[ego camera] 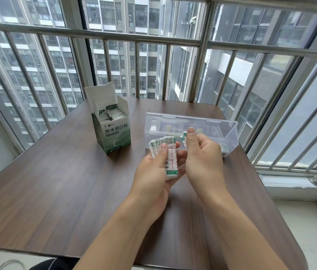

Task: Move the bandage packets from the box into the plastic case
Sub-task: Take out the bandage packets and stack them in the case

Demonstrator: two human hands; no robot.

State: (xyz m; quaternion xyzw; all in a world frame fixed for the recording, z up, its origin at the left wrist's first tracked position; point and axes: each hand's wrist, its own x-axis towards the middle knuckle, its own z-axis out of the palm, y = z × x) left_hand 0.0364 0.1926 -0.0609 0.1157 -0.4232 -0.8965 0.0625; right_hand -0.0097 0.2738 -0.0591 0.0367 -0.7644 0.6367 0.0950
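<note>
White bandage packets (170,159) gripped in both hands beside plastic case (229,133).

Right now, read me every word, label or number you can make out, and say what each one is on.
"防水创口贴": large print on the front of the box.
Small logo above it and three small badges below it on the box: too small to read.
Red and green print on the bandage packets in the left hand: blurred, unreadable.
Plastic case: no readable text.

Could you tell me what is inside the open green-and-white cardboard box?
White bandage packets stand packed in the green-and-white cardboard box; only their tops show, its walls hide the rest.
</note>
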